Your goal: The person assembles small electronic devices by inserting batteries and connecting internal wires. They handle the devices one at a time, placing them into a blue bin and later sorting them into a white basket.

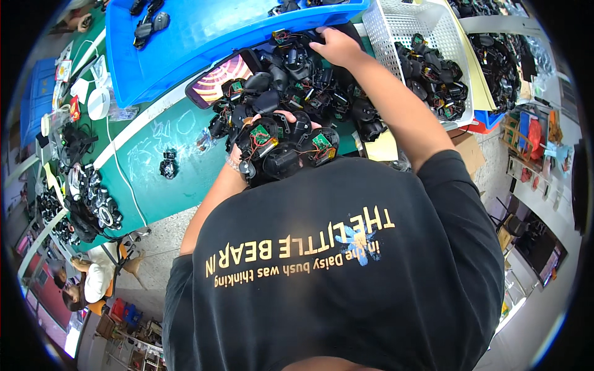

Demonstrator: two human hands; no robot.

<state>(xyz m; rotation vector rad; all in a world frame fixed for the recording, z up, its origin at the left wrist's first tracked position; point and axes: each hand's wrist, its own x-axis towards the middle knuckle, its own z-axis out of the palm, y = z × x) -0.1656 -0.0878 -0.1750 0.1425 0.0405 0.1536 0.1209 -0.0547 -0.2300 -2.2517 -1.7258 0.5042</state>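
Observation:
My left hand is closed around several black rounded plastic housings, held against my chest at the near edge of the bench. Green circuit boards, red wires and small battery-like cells show in their open sides. Most of that hand is hidden behind them. Farther off, my right hand reaches to the back of a heap of similar black housings, beside the blue tray. Its thumb and forefinger are apart and I see nothing between them; the other fingers are hidden.
A large blue tray spans the back, with a phone, screen lit, at its front edge. At the right stands a white perforated basket of housings. A small black part lies on the green bench; cables pile at left.

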